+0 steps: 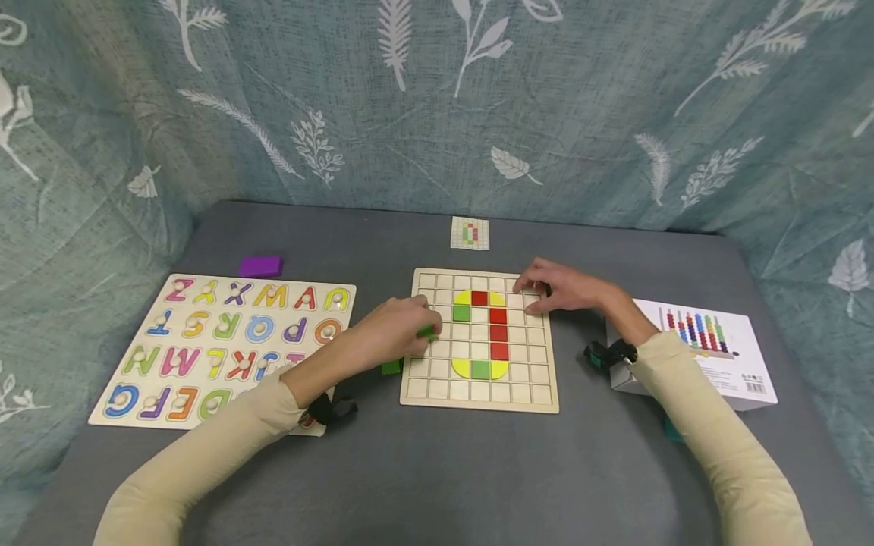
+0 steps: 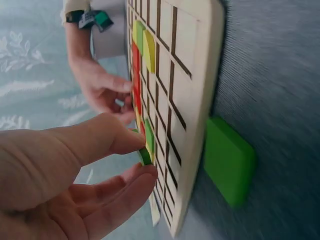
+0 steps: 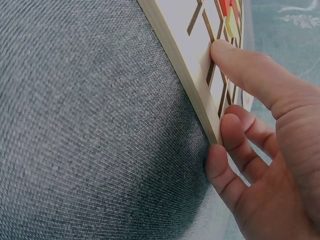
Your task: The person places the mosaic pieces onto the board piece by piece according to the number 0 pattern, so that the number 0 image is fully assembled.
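My left hand (image 1: 399, 327) pinches a green square tile (image 2: 144, 154) between thumb and fingertips, above the left side of the wooden grid board (image 1: 437, 390). On the board, red (image 1: 499, 334), green (image 1: 481, 370) and yellow pieces (image 1: 461, 368) form an oval ring with a gap on its left side. My right hand (image 1: 563, 287) touches the board's upper right corner. Its thumb lies on the grid and its loosely bent fingers rest at the edge, as the right wrist view shows. Another green block (image 2: 227, 162) lies on the table beside the board's left edge.
A small pattern card (image 1: 470, 233) lies behind the board. To the left is an alphabet puzzle board (image 1: 153, 360), with a purple block (image 1: 261, 267) behind it. A white box with an abacus picture (image 1: 727, 371) stands at the right, under my right forearm. A curtain (image 1: 437, 114) hangs behind the table.
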Demonstrator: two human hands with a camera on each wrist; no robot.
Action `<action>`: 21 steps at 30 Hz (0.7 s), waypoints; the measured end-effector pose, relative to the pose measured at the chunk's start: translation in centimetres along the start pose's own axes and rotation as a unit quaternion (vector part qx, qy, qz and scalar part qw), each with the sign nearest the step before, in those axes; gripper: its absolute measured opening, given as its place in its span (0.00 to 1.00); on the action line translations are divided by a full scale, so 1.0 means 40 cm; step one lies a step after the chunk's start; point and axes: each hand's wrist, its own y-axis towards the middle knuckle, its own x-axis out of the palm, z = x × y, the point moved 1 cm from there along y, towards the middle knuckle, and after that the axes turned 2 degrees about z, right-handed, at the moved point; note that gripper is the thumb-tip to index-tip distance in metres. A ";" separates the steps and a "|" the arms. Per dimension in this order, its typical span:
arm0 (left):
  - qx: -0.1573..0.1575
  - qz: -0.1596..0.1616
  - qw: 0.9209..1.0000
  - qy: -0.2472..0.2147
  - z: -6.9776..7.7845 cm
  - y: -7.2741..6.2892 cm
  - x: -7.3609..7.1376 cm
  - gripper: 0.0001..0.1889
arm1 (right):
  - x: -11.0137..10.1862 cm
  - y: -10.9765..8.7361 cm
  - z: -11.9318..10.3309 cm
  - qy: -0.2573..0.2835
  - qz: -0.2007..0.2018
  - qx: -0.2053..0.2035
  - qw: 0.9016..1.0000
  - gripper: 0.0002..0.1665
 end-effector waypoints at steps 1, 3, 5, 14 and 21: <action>0.001 -0.004 1.000 0.000 0.005 0.010 0.004 0.09 | 0.001 0.001 0.000 0.001 0.000 0.000 1.000 0.21; 0.002 -0.010 1.000 -0.002 0.014 0.030 0.012 0.09 | 0.002 0.003 -0.002 0.000 0.000 0.002 1.000 0.21; 0.004 -0.018 1.000 -0.002 0.021 0.046 0.020 0.10 | 0.002 0.004 -0.004 0.001 0.000 0.001 1.000 0.21; 0.051 -0.017 0.999 0.005 0.041 0.079 0.053 0.10 | 0.003 0.003 -0.006 0.004 0.001 -0.002 1.000 0.21; 0.078 0.032 0.996 -0.008 0.037 0.085 0.064 0.09 | 0.004 0.002 -0.003 0.007 0.001 -0.001 1.000 0.21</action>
